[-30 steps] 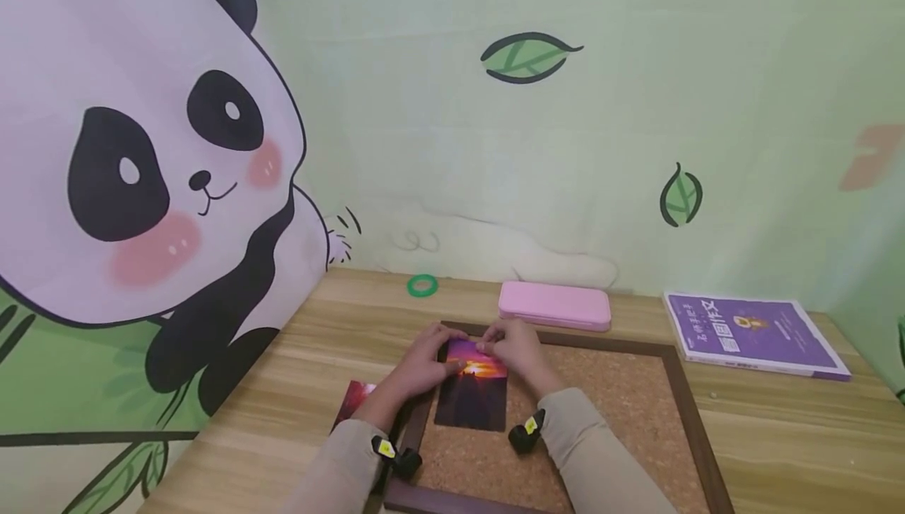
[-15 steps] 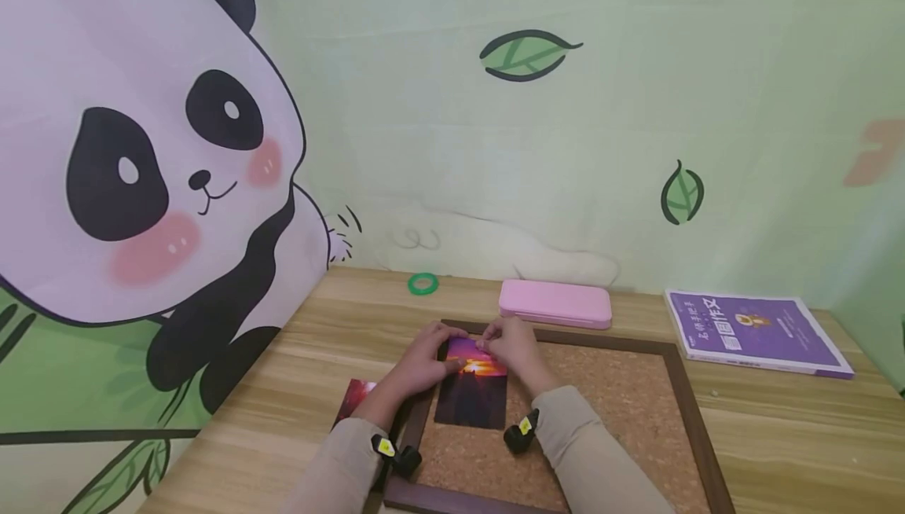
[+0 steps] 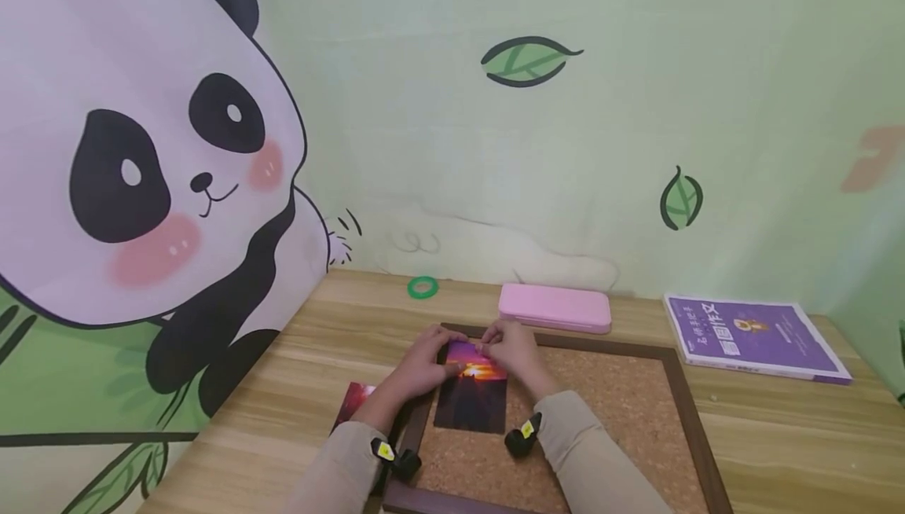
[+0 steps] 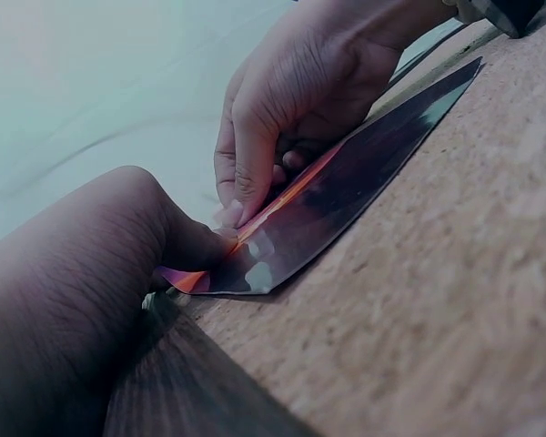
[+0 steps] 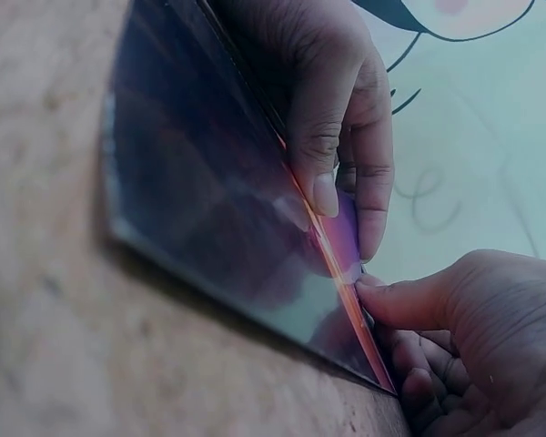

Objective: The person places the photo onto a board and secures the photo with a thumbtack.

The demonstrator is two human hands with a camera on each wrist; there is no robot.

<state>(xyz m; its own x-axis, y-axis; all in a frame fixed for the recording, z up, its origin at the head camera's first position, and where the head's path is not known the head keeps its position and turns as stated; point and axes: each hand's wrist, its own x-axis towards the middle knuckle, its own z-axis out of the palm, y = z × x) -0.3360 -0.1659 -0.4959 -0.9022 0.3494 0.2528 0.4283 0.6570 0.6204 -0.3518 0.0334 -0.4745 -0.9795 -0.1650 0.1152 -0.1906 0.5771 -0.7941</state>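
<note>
A sunset photo (image 3: 472,400) lies on the left part of a cork board (image 3: 608,420) with a dark brown frame (image 3: 682,396). Both hands meet at the photo's far edge. My left hand (image 3: 433,357) holds the far left corner, thumb on top of the photo (image 5: 191,191) and fingers behind its edge. My right hand (image 3: 503,347) has its fingers curled and pinches the far edge next to it; whether something small sits under its fingertips is hidden. The left wrist view shows the right hand (image 4: 291,100) bearing down on the slightly lifted photo (image 4: 346,191).
A second photo (image 3: 356,400) lies left of the board, partly under my left sleeve. Behind the board are a pink case (image 3: 555,307) and a green tape ring (image 3: 423,287). A purple book (image 3: 752,335) lies at the right. A panda wall stands close on the left.
</note>
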